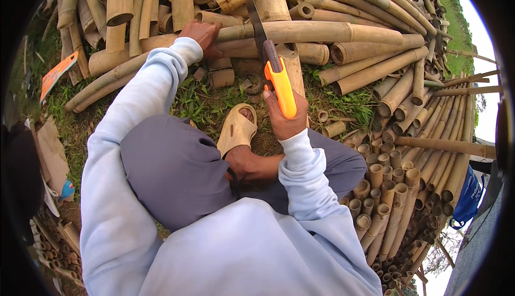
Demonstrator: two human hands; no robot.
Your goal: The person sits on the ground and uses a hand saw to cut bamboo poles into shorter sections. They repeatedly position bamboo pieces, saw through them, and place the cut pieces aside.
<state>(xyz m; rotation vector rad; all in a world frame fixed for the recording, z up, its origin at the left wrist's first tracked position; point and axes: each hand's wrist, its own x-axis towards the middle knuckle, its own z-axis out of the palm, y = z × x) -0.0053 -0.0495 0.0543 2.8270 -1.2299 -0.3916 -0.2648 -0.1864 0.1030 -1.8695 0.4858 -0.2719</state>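
My right hand (288,115) is wrapped round the orange and dark grip of a hand saw (279,79). The saw's long dark blade runs up and away, across a bamboo pole (332,31) that lies sideways in front of me. Whether its teeth have cut into the pole cannot be told. To the left of the blade, my left hand (201,37) presses down on the same pole, fingers curled over it. An upright bamboo piece (291,71) stands just under the pole by the saw.
Cut bamboo lengths (370,1) are heaped beyond the pole. More short tubes (383,189) are stacked at my right, beside long poles (450,130). An orange sign-like panel (58,76) lies at the left. My sandalled foot (238,130) rests on the grass, near a blue bag (468,197) farther right.
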